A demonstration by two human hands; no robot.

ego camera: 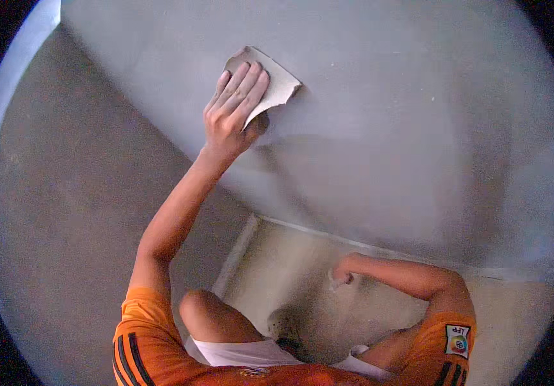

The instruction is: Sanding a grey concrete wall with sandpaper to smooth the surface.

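My left hand (236, 99) is pressed flat, fingers together, on a sheet of sandpaper (277, 82) that lies against the smooth grey wall (378, 106). The sheet's pale backing faces me; its lower edge curls up by the thumb, and its right corner looks ragged. My thumb is partly hidden in shadow below the sheet. Lower down, my right hand (344, 269) hangs with curled fingers near the foot of the wall, away from the sheet. A small pale patch shows at its fingers; whether it is something held, I cannot tell.
A darker wall (79, 169) meets the grey wall at a corner on the left. Below, the dusty floor (262, 260) meets both walls along pale edges. My bent knee (214, 316) is close to the left wall. A dark rounded shape (286, 321) is on the floor between my legs.
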